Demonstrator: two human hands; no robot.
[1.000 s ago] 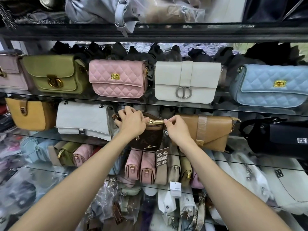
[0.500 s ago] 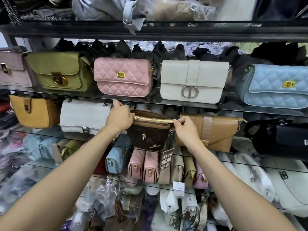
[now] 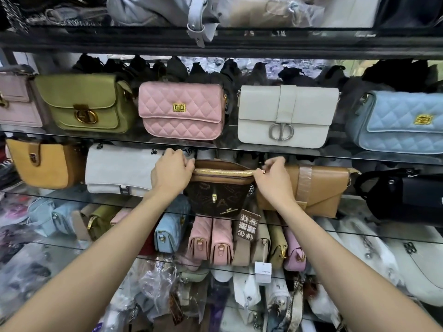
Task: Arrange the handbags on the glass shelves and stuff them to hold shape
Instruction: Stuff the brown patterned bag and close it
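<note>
On the middle glass shelf, the brown bag is gripped at its left end by the left hand, while the zipper pull is pinched by the right hand. If tugged hard, the bag could be dragged off the edge or the tan bag nudged.

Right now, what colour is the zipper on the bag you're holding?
Gold. The zipper runs along the top of the brown bag, clearest in the head view.

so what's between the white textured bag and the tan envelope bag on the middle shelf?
Head view: the brown zip-top bag, with the left hand gripping its left end and the right hand pinching the zipper pull at its right end.
</note>
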